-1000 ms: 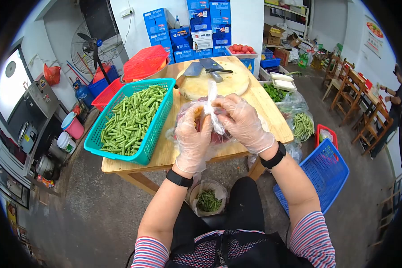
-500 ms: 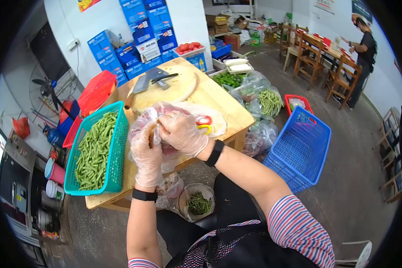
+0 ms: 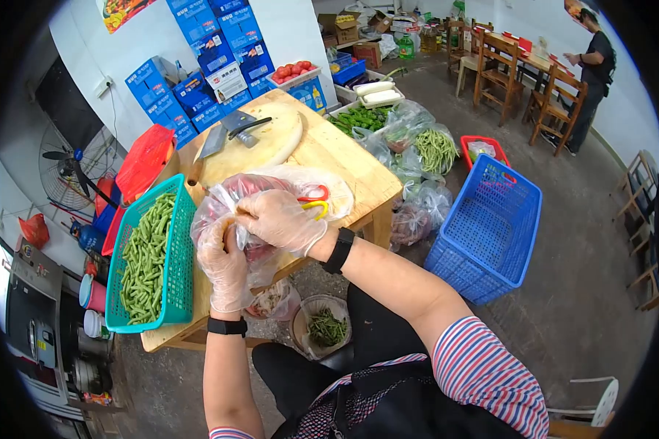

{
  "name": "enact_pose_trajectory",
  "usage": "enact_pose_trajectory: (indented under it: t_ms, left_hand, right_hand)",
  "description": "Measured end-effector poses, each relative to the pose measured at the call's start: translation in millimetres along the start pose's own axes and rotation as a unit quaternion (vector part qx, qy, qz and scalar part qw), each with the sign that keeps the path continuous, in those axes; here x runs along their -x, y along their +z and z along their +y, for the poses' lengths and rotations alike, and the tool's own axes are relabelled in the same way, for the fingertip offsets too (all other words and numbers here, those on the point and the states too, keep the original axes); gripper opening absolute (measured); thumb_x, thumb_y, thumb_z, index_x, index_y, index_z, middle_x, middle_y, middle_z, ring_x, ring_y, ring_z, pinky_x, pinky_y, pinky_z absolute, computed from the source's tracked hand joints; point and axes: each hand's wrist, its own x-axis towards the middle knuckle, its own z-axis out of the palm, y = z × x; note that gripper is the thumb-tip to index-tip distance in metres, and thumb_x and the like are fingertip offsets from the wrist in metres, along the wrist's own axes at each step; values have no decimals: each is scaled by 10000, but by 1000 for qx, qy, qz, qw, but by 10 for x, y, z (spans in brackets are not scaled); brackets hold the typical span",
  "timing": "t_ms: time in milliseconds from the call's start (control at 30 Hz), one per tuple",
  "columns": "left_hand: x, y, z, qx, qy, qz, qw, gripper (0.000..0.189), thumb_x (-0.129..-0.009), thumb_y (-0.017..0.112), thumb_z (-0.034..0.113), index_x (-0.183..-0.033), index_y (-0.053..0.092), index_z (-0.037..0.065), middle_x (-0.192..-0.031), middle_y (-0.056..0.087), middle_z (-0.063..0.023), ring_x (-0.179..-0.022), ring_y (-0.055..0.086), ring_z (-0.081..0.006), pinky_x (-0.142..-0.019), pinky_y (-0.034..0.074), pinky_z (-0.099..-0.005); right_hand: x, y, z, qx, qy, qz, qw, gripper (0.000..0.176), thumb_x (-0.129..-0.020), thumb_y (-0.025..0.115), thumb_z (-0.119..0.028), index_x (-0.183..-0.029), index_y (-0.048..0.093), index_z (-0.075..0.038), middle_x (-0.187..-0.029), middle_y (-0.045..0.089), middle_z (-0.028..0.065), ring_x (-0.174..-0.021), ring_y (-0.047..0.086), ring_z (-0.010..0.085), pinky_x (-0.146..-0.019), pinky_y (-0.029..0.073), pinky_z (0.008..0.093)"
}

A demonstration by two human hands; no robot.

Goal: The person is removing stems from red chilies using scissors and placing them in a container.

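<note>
On the near side of the wooden table [image 3: 362,175] lies a clear plastic bag [image 3: 216,201] with something reddish inside, perhaps meat. My left hand [image 3: 223,271], in a clear plastic glove, has its fingers curled on the bag's gathered top. Close beside it, my gloved right hand [image 3: 282,223] pinches the same plastic. Scissors [image 3: 316,208] with red and yellow handles lie just right of the bag on more plastic. Left of my hands stands a teal basket [image 3: 176,252] of cut green beans [image 3: 148,263].
A round cutting board [image 3: 285,139] carries a cleaver [image 3: 214,140] and another black-handled tool [image 3: 249,128]. Right of the table stand bagged vegetables [image 3: 436,150] and a blue crate [image 3: 483,234]. A bin [image 3: 300,329] sits below my hands. Another person [image 3: 593,80] stands at the far tables.
The view has shifted slightly. Both hands stay on the bag, their fingers moving a little at its gathered top. The person at the back has moved slightly.
</note>
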Motion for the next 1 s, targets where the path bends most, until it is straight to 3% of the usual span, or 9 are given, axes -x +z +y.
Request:
enact_pose_trajectory:
  t_ms: [200,267,400,500,667,733,767,833,1000]
  left_hand:
    - [32,-41,58,-2,15,-5,1000,170,-786,621,-20,-940,673,31,-873,674,-153,-819,644,-315,-744,496,-390]
    - [22,-40,25,-13,8,-22,1000,172,-814,592,-50,-964,660,1,-900,685,-140,-830,665,-240,-761,504,-329]
    - [13,-13,-98,41,-37,-9,998,146,-793,605,-44,-911,670,14,-829,676,-146,-751,657,-263,-725,509,-340]
    - [-41,1,-147,193,-118,-27,974,118,-821,607,-21,-927,657,-8,-795,667,-106,-714,625,-156,-702,498,-287]
    - [-162,-163,174,128,-92,-83,984,98,-837,626,56,-916,660,8,-803,671,-118,-735,638,-152,-684,509,-294]
    - [-157,-184,162,132,-112,-88,981,106,-799,666,77,-892,668,26,-847,669,-109,-730,651,-196,-651,514,-312]
    - [-156,-218,204,12,45,-38,998,132,-756,698,89,-879,678,47,-887,656,-97,-721,649,-265,-625,514,-327]
    - [-147,-168,267,-20,71,-17,997,111,-721,704,87,-825,672,69,-851,626,-83,-693,629,-293,-605,515,-354]
    - [-73,-160,183,-73,57,-31,995,83,-714,665,38,-786,647,75,-828,631,-95,-665,628,-311,-596,512,-394]
  right_hand:
    - [-51,-18,-74,142,-10,-102,985,199,-791,605,-232,-746,670,-49,-700,627,192,-693,632,369,-640,490,457]
    - [-79,-2,-59,186,-23,-113,976,185,-769,622,-222,-760,665,-43,-696,621,203,-691,631,367,-638,489,450]
    - [-99,13,56,112,-4,-112,987,211,-728,617,-252,-715,684,-52,-683,632,190,-674,641,357,-644,501,446]
    - [-84,84,197,-14,-49,-42,998,199,-763,595,-246,-696,616,-60,-688,614,182,-668,610,376,-617,471,457]
    - [-25,-61,162,-15,-28,-43,999,188,-794,601,-237,-766,597,-51,-708,605,182,-663,599,373,-596,469,440]
    - [-6,-35,125,6,-59,-21,998,132,-796,601,-174,-777,589,-44,-711,605,170,-665,605,354,-597,482,425]
    - [23,23,104,30,-113,9,993,109,-792,604,-145,-772,582,-41,-720,610,163,-671,611,338,-598,488,420]
    - [44,-5,79,84,-198,54,975,72,-764,622,-88,-786,569,-45,-725,607,134,-679,620,289,-589,500,396]
    - [56,16,80,186,-249,2,951,109,-737,628,-88,-802,546,-57,-694,569,114,-661,604,272,-569,495,379]
